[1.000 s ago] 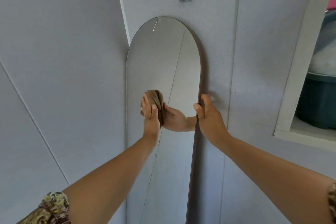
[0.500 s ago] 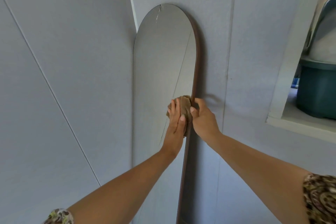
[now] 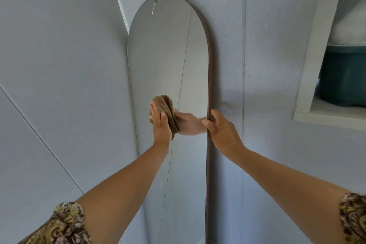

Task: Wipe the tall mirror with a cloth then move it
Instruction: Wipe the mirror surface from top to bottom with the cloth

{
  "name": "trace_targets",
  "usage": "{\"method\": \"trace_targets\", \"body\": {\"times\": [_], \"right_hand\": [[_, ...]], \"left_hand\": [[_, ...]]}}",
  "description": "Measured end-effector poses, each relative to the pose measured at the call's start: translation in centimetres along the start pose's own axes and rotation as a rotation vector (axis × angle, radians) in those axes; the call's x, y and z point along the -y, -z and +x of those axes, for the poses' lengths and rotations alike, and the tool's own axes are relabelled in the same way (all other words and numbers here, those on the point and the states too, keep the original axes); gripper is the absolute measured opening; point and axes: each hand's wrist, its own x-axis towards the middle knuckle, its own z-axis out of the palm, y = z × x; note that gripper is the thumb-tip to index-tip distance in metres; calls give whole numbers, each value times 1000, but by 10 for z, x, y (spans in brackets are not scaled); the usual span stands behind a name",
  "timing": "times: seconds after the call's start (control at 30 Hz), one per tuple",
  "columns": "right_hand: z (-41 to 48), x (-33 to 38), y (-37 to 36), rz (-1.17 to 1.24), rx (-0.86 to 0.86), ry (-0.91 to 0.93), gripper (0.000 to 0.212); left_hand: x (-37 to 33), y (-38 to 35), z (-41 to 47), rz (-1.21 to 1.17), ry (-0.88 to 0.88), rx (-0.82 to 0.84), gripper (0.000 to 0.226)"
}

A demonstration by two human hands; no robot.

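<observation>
Wall (image 3: 267,65): pale panelling; the mirror leans or hangs flat against it, I can't tell which, since its foot is out of view.
Mirror (image 3: 168,55): tall, arched top, thin brown edge on its right side, upright in front of me. It hasn't been moved, so that half of the task is all to do.
Wiping progress: I judge I'm mid-wipe, about halfway up the glass. Whether the upper arch is already clean I can't say; the glass shows too little from here.
Right hand (image 3: 221,130): fingers curled round the mirror's right edge, steadying it.
Left hand (image 3: 161,125): pressed flat on the glass, fingers closed over the cloth.
Cloth (image 3: 165,103): brown, bunched, touching the glass under my left hand.
</observation>
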Motion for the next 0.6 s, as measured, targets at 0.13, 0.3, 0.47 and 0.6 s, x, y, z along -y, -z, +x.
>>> {"method": "trace_targets", "body": {"times": [0.13, 0.3, 0.47, 0.6], "right_hand": [[2, -5, -4, 21, -19, 4, 29], [3, -9, -7, 78, -30, 27, 26], [4, -14, -11, 113, -50, 53, 29], [3, -17, -15, 110, -58, 39, 37]], "left_hand": [[67, 24, 67, -15, 183, -70, 87], [44, 33, 55, -30, 121, -144, 57], [57, 35, 60, -76, 63, -168, 58], [102, 33, 70, -99, 231, -114, 79]]}}
